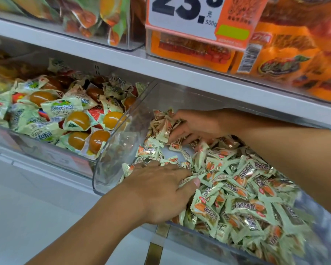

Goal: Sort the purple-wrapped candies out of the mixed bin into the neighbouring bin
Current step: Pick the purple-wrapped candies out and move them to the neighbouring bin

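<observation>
Shop shelving holds two clear bins side by side. Your left hand [161, 186] presses flat, fingers straight, on the mixed bin's [111, 150] green-wrapped candies [243, 190]; your right hand [191, 125] grasps a cluster further back. No purple wrapper shows; the neighbouring bin [36, 148] lies leftward, nearer your left hand.

Clear glossy plastic bin [111, 142], shiny wrappers [243, 205]
</observation>
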Demonstrator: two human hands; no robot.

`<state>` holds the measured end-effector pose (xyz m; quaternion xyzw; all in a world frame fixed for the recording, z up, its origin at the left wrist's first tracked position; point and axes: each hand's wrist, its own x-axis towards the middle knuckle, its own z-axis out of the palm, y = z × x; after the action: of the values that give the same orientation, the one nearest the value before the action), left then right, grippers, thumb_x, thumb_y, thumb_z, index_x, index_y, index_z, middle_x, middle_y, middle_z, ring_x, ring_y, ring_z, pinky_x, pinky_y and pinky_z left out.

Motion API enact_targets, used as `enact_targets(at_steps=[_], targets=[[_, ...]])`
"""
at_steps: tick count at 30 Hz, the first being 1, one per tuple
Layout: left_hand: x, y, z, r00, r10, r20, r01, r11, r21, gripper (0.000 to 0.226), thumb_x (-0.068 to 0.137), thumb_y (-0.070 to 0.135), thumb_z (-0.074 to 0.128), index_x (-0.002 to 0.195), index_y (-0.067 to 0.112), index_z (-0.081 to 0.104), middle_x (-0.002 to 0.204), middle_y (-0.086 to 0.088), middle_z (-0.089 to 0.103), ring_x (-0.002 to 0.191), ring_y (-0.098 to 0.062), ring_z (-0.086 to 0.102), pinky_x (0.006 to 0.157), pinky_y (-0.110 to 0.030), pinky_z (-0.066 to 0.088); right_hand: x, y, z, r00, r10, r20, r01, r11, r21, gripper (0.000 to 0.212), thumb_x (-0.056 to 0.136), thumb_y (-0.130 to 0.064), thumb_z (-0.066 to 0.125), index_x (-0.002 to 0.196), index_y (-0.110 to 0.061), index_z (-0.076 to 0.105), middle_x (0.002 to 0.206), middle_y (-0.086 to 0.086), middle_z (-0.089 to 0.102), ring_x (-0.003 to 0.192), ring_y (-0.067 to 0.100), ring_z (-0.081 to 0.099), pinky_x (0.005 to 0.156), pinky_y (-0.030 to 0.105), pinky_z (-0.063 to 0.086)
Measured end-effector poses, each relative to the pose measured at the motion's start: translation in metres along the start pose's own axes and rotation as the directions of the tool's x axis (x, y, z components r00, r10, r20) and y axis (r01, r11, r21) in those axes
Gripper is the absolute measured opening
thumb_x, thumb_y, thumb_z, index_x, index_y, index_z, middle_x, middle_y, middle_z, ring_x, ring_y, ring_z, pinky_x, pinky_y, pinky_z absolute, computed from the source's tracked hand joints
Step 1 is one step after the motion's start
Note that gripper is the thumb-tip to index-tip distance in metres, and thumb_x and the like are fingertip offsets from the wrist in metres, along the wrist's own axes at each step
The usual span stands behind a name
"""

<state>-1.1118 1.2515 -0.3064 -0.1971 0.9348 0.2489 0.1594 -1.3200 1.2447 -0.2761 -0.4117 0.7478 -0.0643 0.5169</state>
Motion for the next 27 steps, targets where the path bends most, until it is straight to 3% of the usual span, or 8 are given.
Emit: enact_targets(at_steps=[3,6,11,15,19,21,24,27], targets=[[-0.002,0.002,0.0,0.998,0.007,-0.066,-0.009,0.999,-0.031,0.049,0.1,0.06,0.009,0.126,0.04,0.046,0.13,0.015,0.052,0.126,-0.025,0.042,0.108,-0.044,0.029,0.002,0.0,0.001,0.994,-0.037,-0.101,0.039,0.999,0.024,0.076,0.097,-0.065,0.011,0.132,-0.021,0.061,0.139,-0.005,0.058,0.123,0.025,0.056,0.093,0.039,0.051],[-0.005,0.004,-0.002,0.997,-0.003,-0.082,-0.004,0.997,-0.079,0.055,0.101,0.058,0.005,0.146,0.043,0.032,0.136,0.008,0.054,0.129,-0.023,0.042,0.111,-0.044,0.028,-0.006,-0.002,0.005,0.968,-0.093,-0.232,0.097,0.995,0.006,0.066,0.1,-0.059,0.014,0.126,-0.023,0.063,0.127,-0.002,0.067,0.107,0.025,0.067,0.091,0.039,0.052],[-0.005,0.002,-0.002,0.998,-0.016,-0.062,0.011,0.997,-0.082,0.065,0.096,0.064,0.001,0.156,0.043,0.015,0.16,0.013,0.03,0.146,-0.021,0.028,0.119,-0.048,0.018,-0.038,0.0,0.006,0.815,-0.353,-0.459,0.042,0.826,-0.562,0.052,0.108,-0.041,0.022,0.091,-0.008,0.059,0.077,0.01,0.051,0.069,0.018,0.052,0.06,0.022,0.037],[-0.002,0.001,0.0,0.997,-0.031,-0.074,0.023,0.994,-0.11,0.067,0.093,0.069,0.0,0.154,0.048,0.019,0.163,0.018,0.017,0.151,-0.019,0.014,0.12,-0.052,0.011,-0.032,0.011,0.014,0.956,-0.062,-0.286,-0.048,0.93,-0.365,0.055,0.106,-0.053,0.017,0.137,-0.023,0.051,0.136,-0.002,0.057,0.122,0.018,0.054,0.1,0.032,0.036],[0.004,-0.003,0.003,0.978,-0.135,-0.16,0.109,0.981,-0.163,0.074,0.086,0.078,-0.004,0.154,0.048,0.002,0.164,0.018,0.003,0.153,-0.02,-0.005,0.12,-0.058,0.003,-0.031,0.013,0.029,0.973,-0.18,-0.147,0.127,0.942,-0.31,0.032,0.108,-0.041,0.027,0.115,-0.028,0.055,0.11,-0.016,0.058,0.099,0.003,0.055,0.106,0.033,0.04],[0.003,-0.002,0.002,0.98,-0.146,-0.132,0.123,0.978,-0.17,0.069,0.088,0.076,0.0,0.152,0.049,-0.003,0.165,0.016,0.004,0.153,-0.023,-0.007,0.121,-0.057,0.001,-0.043,0.011,0.038,0.991,-0.11,-0.07,0.076,0.924,-0.374,0.027,0.109,-0.029,0.03,0.119,-0.024,0.054,0.119,-0.009,0.053,0.106,0.008,0.049,0.098,0.026,0.042],[0.002,-0.001,-0.001,0.985,-0.146,-0.097,0.131,0.981,-0.146,0.07,0.089,0.076,0.004,0.153,0.047,0.002,0.165,0.012,0.014,0.153,-0.024,-0.002,0.12,-0.056,0.004,-0.057,0.022,0.039,0.997,-0.06,-0.04,0.034,0.88,-0.473,0.026,0.109,-0.028,0.029,0.112,-0.024,0.054,0.133,-0.003,0.055,0.116,0.012,0.049,0.107,0.034,0.039],[0.002,0.002,-0.002,0.987,-0.156,-0.026,0.155,0.986,-0.059,0.074,0.086,0.079,0.0,0.154,0.051,0.001,0.166,0.014,0.0,0.153,-0.027,-0.005,0.12,-0.055,-0.003,-0.063,0.026,0.038,0.998,0.024,-0.055,-0.051,0.828,-0.559,0.038,0.109,-0.025,0.03,0.135,-0.016,0.056,0.14,0.003,0.055,0.124,0.019,0.053,0.108,0.036,0.04]])
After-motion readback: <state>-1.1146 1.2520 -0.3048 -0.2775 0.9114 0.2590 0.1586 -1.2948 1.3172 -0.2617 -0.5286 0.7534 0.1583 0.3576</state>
